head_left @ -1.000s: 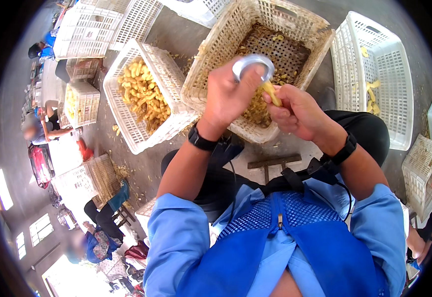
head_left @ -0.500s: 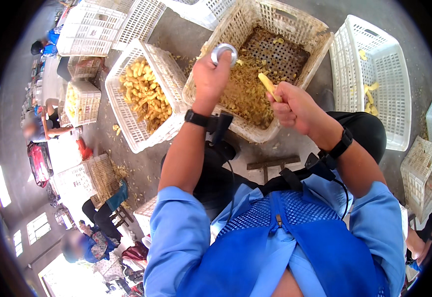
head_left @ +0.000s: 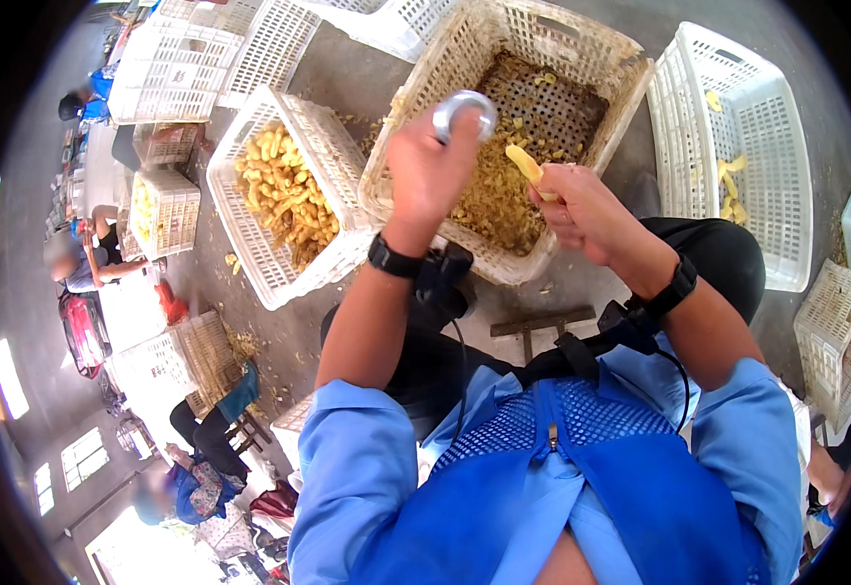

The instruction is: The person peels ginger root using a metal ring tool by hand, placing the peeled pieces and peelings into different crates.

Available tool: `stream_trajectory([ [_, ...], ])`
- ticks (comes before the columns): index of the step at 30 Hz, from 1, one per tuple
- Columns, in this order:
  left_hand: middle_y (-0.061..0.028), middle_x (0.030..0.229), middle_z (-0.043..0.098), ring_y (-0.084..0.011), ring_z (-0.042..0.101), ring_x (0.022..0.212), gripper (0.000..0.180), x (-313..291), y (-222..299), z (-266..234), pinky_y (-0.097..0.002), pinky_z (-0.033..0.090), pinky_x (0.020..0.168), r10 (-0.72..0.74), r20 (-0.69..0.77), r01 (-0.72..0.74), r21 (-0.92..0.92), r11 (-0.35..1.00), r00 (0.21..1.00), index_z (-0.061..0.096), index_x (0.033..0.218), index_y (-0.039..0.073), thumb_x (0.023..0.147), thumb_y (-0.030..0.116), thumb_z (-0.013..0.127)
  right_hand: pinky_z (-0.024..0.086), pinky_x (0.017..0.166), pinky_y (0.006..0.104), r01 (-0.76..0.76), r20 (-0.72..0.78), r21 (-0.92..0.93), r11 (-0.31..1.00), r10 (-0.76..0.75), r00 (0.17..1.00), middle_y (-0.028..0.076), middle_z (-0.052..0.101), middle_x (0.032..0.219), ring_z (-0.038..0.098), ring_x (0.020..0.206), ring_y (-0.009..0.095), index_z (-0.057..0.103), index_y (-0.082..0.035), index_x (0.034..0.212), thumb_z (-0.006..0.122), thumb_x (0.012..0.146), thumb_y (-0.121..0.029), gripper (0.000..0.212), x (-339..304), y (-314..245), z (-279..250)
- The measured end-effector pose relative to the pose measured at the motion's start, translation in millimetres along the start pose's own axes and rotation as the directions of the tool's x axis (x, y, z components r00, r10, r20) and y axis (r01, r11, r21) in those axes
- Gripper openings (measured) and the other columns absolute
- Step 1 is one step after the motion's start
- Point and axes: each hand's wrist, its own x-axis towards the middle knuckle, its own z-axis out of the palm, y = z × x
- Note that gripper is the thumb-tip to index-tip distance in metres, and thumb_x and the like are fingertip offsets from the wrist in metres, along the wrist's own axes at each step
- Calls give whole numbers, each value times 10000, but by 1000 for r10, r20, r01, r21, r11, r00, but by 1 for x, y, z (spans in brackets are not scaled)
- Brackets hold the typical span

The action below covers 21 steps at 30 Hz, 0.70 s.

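My left hand (head_left: 427,177) is closed round a silvery, ring-like metal tool (head_left: 486,109), slightly smeared by motion. Between the fingers of my right hand (head_left: 581,210) a pale yellow, finger-shaped root piece (head_left: 523,163) points up and to the left. The tool and the root piece are apart. Both hands are over a stained cream plastic crate (head_left: 581,41). Brownish-yellow shavings (head_left: 497,210) cover its near part, while its dark perforated floor shows at the far end.
At left stands a white crate (head_left: 336,146) with many knobbly yellow-brown roots (head_left: 284,195). At right a white crate (head_left: 772,195) holds several pale yellow pieces (head_left: 733,185). A small wooden stool (head_left: 542,320) stands before me. Several people sit among crates at far left.
My left hand has moved a little right and the metal tool with it, nearer the root piece. My right hand keeps its hold, almost unmoved.
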Motion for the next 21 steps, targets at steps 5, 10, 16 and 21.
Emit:
stream_trajectory([
  [5,-161,749,692,-228,679,628,212,-14,-9,10,-335,516,590,102,159,-129,171,977,982,754,956,77,892,270,694,174,402,262,44,11,-60,997,-43,999,-85,324,540,231,421,48,519,-106,809,525,888,-211,131,-1,1,-1],
  [10,-75,717,692,-104,602,616,207,2,-22,2,-292,492,583,-60,-46,58,-43,997,997,735,968,17,928,212,680,197,390,242,118,19,-155,981,-117,993,-94,350,547,259,412,33,538,-110,848,515,933,-205,130,0,3,7],
  [16,-33,759,669,-64,549,643,202,-11,-9,32,-267,467,562,-64,73,77,-205,976,995,703,994,-7,953,189,676,249,417,218,144,125,-128,981,-129,984,-54,457,632,329,451,41,616,-70,1026,481,970,-198,194,4,9,8],
  [21,-4,801,677,-56,559,685,233,-11,4,31,-236,471,583,-161,155,207,-353,912,975,704,1040,-5,967,216,677,283,437,236,-58,299,145,988,13,954,-28,484,680,355,493,70,569,-13,1125,428,956,-245,320,2,4,2],
])
